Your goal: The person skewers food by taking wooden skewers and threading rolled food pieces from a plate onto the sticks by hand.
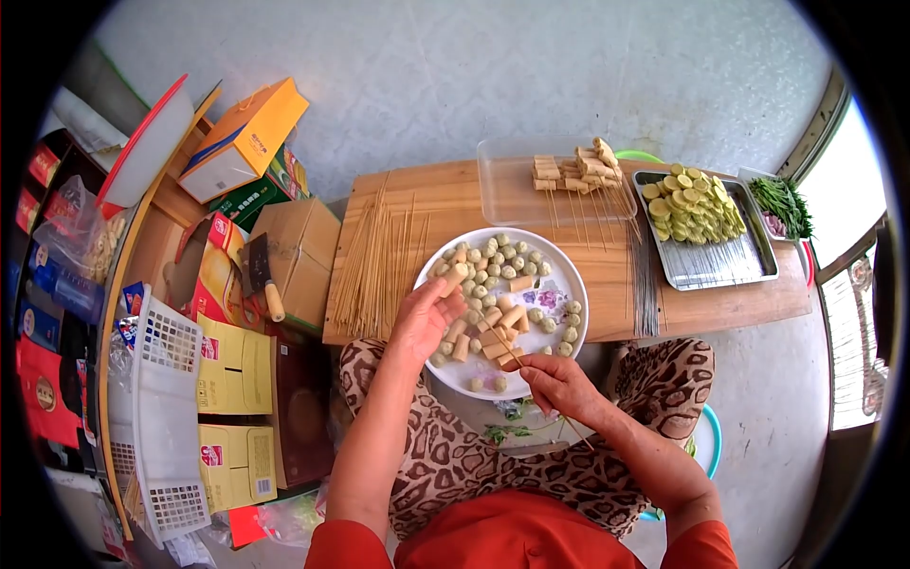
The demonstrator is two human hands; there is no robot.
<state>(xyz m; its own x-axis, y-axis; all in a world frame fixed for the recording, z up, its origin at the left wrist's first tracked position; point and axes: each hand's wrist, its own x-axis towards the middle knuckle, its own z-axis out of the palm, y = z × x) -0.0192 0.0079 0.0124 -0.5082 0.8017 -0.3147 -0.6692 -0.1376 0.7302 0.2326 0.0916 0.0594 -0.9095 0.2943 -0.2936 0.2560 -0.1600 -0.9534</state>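
My left hand (424,318) pinches a short tan roll (455,276) over the left side of a round white plate (572,277). A thin bamboo skewer (574,432) is gripped in my right hand (559,382) at the plate's lower right rim. It slants across my fingers, its upper end pointing up-left over the plate and its lower end over my lap. More tan rolls (513,316) lie loose in the middle of the plate, among several speckled pale-green balls (507,252).
Bare skewers (377,261) lie on the wooden table (455,194). A clear tray (507,201) holds skewered rolls (578,171). Rightward sit a metal tray (730,273) of green slices (690,204) and leafy greens (783,207). A knife (261,270) rests near boxes (296,248) at left.
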